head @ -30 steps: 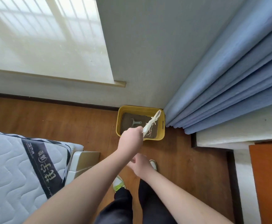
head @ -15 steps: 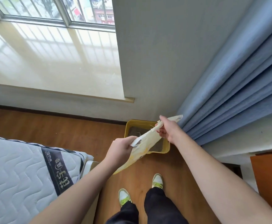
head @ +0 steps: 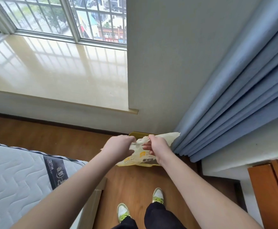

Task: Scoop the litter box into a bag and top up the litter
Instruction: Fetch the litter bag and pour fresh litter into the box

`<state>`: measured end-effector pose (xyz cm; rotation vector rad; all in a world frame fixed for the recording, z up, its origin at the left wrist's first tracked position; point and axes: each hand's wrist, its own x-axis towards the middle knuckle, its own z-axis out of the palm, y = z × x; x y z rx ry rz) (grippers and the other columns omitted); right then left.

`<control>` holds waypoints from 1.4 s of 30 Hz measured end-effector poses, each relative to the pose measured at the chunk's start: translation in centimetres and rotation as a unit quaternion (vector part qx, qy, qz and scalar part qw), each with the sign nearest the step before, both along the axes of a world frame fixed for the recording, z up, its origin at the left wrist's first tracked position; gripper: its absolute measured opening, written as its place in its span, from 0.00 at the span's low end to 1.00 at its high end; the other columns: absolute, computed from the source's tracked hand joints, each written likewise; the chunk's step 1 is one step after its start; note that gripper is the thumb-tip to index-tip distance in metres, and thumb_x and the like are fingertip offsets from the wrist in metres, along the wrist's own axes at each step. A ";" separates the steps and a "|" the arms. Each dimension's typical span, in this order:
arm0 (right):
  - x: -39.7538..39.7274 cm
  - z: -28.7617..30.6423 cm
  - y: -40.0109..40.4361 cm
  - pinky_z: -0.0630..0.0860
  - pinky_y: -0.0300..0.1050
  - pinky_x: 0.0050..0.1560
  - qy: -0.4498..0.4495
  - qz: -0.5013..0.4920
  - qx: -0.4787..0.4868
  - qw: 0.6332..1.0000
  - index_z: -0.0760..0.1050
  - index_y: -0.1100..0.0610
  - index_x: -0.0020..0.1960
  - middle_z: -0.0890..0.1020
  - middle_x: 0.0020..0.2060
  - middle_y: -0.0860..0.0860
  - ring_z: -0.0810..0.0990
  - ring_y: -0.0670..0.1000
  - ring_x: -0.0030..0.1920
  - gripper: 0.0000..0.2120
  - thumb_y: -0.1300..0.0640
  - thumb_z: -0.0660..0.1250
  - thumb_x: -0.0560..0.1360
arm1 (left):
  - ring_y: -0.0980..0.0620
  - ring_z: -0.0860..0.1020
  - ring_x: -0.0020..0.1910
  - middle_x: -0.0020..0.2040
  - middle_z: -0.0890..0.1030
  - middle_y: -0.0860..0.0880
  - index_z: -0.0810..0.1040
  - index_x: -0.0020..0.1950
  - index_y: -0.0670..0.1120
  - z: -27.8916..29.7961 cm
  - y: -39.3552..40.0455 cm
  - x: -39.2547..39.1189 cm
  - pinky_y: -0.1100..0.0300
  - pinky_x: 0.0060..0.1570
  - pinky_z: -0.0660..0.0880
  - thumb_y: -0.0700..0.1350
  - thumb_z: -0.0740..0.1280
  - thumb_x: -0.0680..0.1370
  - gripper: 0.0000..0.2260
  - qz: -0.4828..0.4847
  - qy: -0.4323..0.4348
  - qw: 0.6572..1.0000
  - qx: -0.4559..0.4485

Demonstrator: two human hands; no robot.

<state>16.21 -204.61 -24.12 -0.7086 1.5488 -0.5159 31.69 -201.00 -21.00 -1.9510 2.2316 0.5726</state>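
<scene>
I hold a pale yellow and white plastic bag (head: 140, 158) in front of me with both hands. My left hand (head: 118, 146) grips its left edge, and my right hand (head: 157, 147) pinches the right edge near the top. The bag hangs between them and covers most of the yellow litter box (head: 135, 134) on the floor against the wall. Only the box's far rim and a strip of its near edge show. The scoop and litter inside are hidden.
A blue curtain (head: 234, 96) hangs right of the box, touching the bag's corner. A mattress (head: 19, 179) lies at the left, a wooden cabinet (head: 270, 192) at the right. The window sill (head: 52, 76) is beyond. My shoes (head: 158, 195) stand on the wood floor.
The right hand came up and took the bag's far end. Both hands then drew close together, with the bag spread between them over the box. The camera tilted up toward the window.
</scene>
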 end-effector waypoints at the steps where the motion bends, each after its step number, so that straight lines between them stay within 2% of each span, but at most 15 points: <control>1: 0.0 0.6 -0.1 0.65 0.38 0.27 0.003 0.007 -0.012 1.000 0.77 0.59 0.46 0.81 0.34 0.52 0.79 0.46 0.29 0.13 0.56 0.55 0.80 | 0.48 0.78 0.55 0.57 0.80 0.52 0.73 0.64 0.52 0.1 -0.2 -0.7 0.56 0.46 0.72 0.50 0.64 0.79 0.13 0.006 -0.013 1.000 0.003; 5: -1.0 3.4 -0.8 0.61 0.38 0.27 0.016 0.028 -0.066 0.997 0.77 0.56 0.42 0.84 0.36 0.53 0.75 0.46 0.28 0.14 0.56 0.55 0.80 | 0.45 0.73 0.38 0.45 0.80 0.48 0.76 0.56 0.49 1.5 -0.9 -2.0 0.57 0.35 0.66 0.39 0.57 0.79 0.11 0.051 -0.032 0.997 -0.054; 11: -3.9 6.2 -0.6 0.68 0.40 0.33 0.025 0.089 -0.133 0.987 0.78 0.57 0.51 0.87 0.40 0.52 0.78 0.47 0.32 0.17 0.52 0.52 0.82 | 0.43 0.79 0.45 0.48 0.81 0.48 0.78 0.55 0.52 4.7 -2.1 -2.7 0.58 0.37 0.67 0.41 0.59 0.80 0.11 0.000 0.001 0.995 -0.095; 14: -5.9 6.7 0.2 0.73 0.43 0.41 0.014 0.121 -0.151 0.981 0.81 0.58 0.51 0.86 0.44 0.52 0.82 0.49 0.40 0.24 0.44 0.52 0.82 | 0.45 0.80 0.44 0.45 0.82 0.50 0.77 0.45 0.54 5.5 -2.8 -2.6 0.58 0.36 0.69 0.42 0.62 0.78 0.09 -0.008 0.043 0.995 -0.087; 16: -7.8 6.4 1.2 0.73 0.44 0.43 0.024 0.110 -0.164 0.980 0.81 0.60 0.48 0.86 0.43 0.54 0.82 0.50 0.41 0.26 0.40 0.55 0.80 | 0.45 0.80 0.43 0.42 0.82 0.52 0.73 0.40 0.56 5.7 -3.2 -2.3 0.59 0.36 0.70 0.42 0.62 0.78 0.10 -0.010 0.071 0.994 -0.080; 18: -10.0 5.1 2.1 0.74 0.44 0.43 0.074 0.078 -0.183 0.977 0.80 0.60 0.45 0.84 0.39 0.54 0.82 0.52 0.41 0.23 0.40 0.61 0.77 | 0.46 0.80 0.43 0.39 0.79 0.54 0.74 0.41 0.56 6.3 -3.1 -2.0 0.59 0.36 0.70 0.44 0.62 0.79 0.09 -0.014 0.086 0.993 -0.085; 21: -12.8 2.5 2.7 0.75 0.46 0.52 0.141 0.059 -0.199 0.968 0.78 0.54 0.52 0.83 0.49 0.53 0.81 0.53 0.51 0.18 0.41 0.70 0.71 | 0.46 0.79 0.42 0.38 0.76 0.53 0.78 0.46 0.53 7.4 -2.2 -1.7 0.59 0.36 0.68 0.46 0.61 0.81 0.08 -0.025 0.093 0.990 -0.099; 25: -12.2 2.4 2.2 0.67 0.49 0.66 0.080 0.109 -0.155 0.979 0.60 0.51 0.74 0.72 0.64 0.47 0.71 0.49 0.65 0.37 0.45 0.73 0.71 | 0.48 0.75 0.40 0.39 0.78 0.52 0.79 0.47 0.50 9.9 -0.2 -0.9 0.58 0.37 0.70 0.47 0.60 0.82 0.09 -0.019 0.079 0.992 -0.100; 28: -10.4 3.0 1.4 0.66 0.50 0.68 -0.006 0.179 -0.168 0.969 0.55 0.49 0.76 0.68 0.70 0.45 0.68 0.48 0.69 0.50 0.41 0.78 0.63 | 0.52 0.73 0.38 0.35 0.74 0.57 0.80 0.49 0.51 12.5 1.6 -0.4 0.59 0.38 0.68 0.47 0.60 0.82 0.09 -0.010 0.064 0.994 -0.090; 29: -9.8 3.1 1.2 0.68 0.48 0.67 -0.029 0.210 -0.177 0.961 0.58 0.50 0.75 0.71 0.69 0.44 0.70 0.46 0.68 0.47 0.42 0.79 0.63 | 0.55 0.72 0.36 0.33 0.73 0.58 0.78 0.47 0.53 13.4 2.2 -0.3 0.59 0.37 0.67 0.47 0.60 0.82 0.09 -0.007 0.060 0.994 -0.088; 32: -8.2 4.3 1.5 0.76 0.34 0.50 -0.072 0.211 -0.216 0.951 0.72 0.54 0.61 0.81 0.57 0.47 0.80 0.42 0.55 0.19 0.57 0.73 0.73 | 0.65 0.70 0.33 0.34 0.76 0.58 0.76 0.44 0.55 15.9 4.3 -0.1 0.59 0.37 0.69 0.46 0.61 0.82 0.09 0.010 0.055 0.995 -0.085; 33: -7.9 4.6 1.5 0.77 0.34 0.47 -0.074 0.190 -0.232 0.951 0.76 0.54 0.57 0.83 0.54 0.48 0.81 0.42 0.52 0.12 0.60 0.71 0.75 | 0.66 0.70 0.33 0.34 0.77 0.58 0.78 0.45 0.54 16.5 5.2 -0.1 0.59 0.39 0.71 0.46 0.62 0.82 0.08 0.019 0.054 0.995 -0.087; 36: -7.3 5.4 1.7 0.80 0.40 0.49 -0.115 0.163 -0.253 0.947 0.80 0.56 0.53 0.85 0.49 0.49 0.84 0.49 0.51 0.09 0.65 0.70 0.74 | 0.62 0.73 0.35 0.37 0.78 0.58 0.80 0.48 0.52 17.7 7.8 0.3 0.58 0.41 0.73 0.48 0.62 0.81 0.07 0.054 0.022 0.993 -0.100; 38: -6.7 6.1 2.4 0.81 0.39 0.46 -0.144 0.173 -0.257 0.940 0.79 0.58 0.51 0.85 0.45 0.49 0.84 0.47 0.45 0.08 0.67 0.69 0.74 | 0.55 0.75 0.38 0.39 0.80 0.57 0.77 0.45 0.52 18.2 9.7 1.0 0.57 0.40 0.73 0.48 0.62 0.81 0.07 0.082 -0.012 0.991 -0.107; 42: -4.6 8.5 4.9 0.79 0.37 0.38 -0.204 0.230 -0.290 0.906 0.78 0.59 0.42 0.84 0.33 0.46 0.81 0.42 0.34 0.04 0.67 0.68 0.74 | 0.57 0.77 0.36 0.36 0.79 0.60 0.75 0.44 0.53 18.5 14.9 3.2 0.58 0.37 0.75 0.46 0.60 0.81 0.08 0.174 -0.050 0.973 -0.141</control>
